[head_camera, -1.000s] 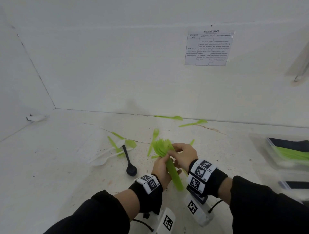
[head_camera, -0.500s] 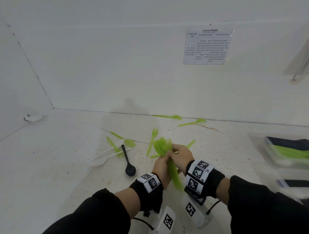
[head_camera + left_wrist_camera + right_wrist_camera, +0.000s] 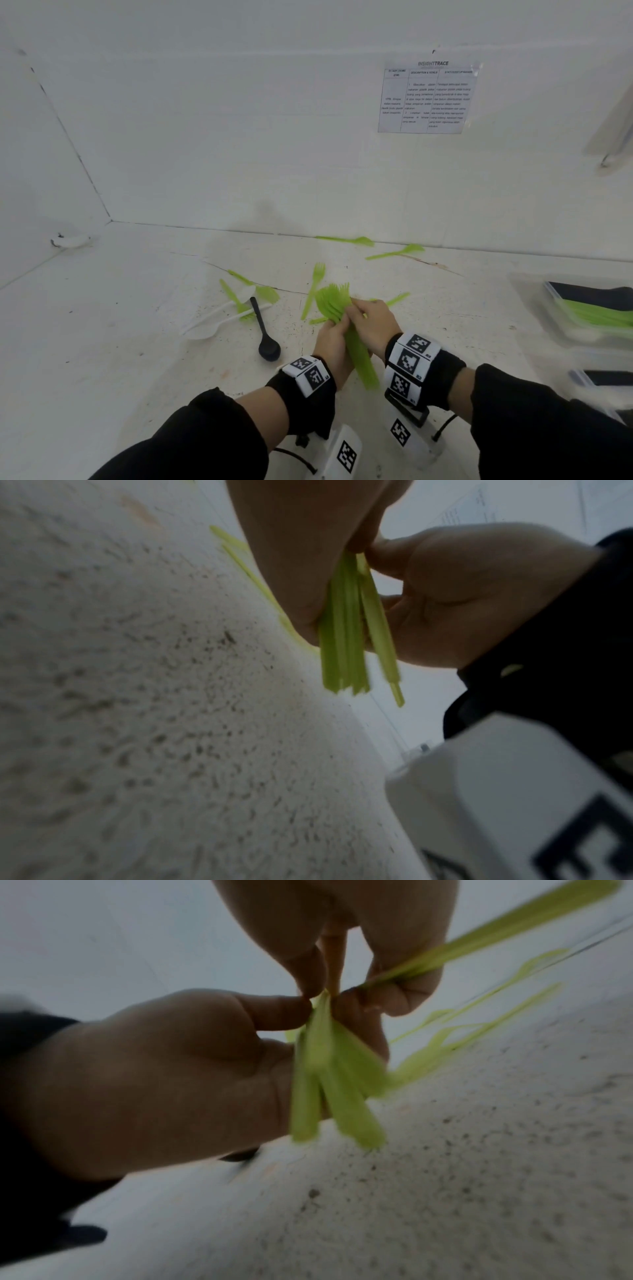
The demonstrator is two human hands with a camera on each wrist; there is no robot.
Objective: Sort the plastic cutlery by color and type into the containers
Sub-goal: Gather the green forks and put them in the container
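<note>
My left hand point(image 3: 334, 346) grips a bundle of green forks point(image 3: 337, 310) around the handles, tines fanned up and away from me, handle ends sticking out below the palm toward my wrists. My right hand point(image 3: 371, 327) closes on the same bundle from the right, thumb and fingertips pinching it just above the left hand's grip; the two hands touch. In the left wrist view the handles point(image 3: 352, 631) hang from the curled fingers above the speckled white table point(image 3: 102, 342).

More cutlery lies loose on the table beyond the hands. One green fork point(image 3: 313, 291) sits just left of the bundle, tines pointing to the wall. Further left is a small heap: a black spoon point(image 3: 263, 334), white spoons point(image 3: 212, 323) and green pieces point(image 3: 251, 291) crossed over each other. Two green pieces point(image 3: 346, 240) point(image 3: 397, 253) lie near the wall, well apart from my hands.

At the right edge, clear containers point(image 3: 534, 301) hold sorted cutlery, green handles point(image 3: 596, 313) in one and a black item point(image 3: 592, 291) behind them; blur hides the details.
</note>
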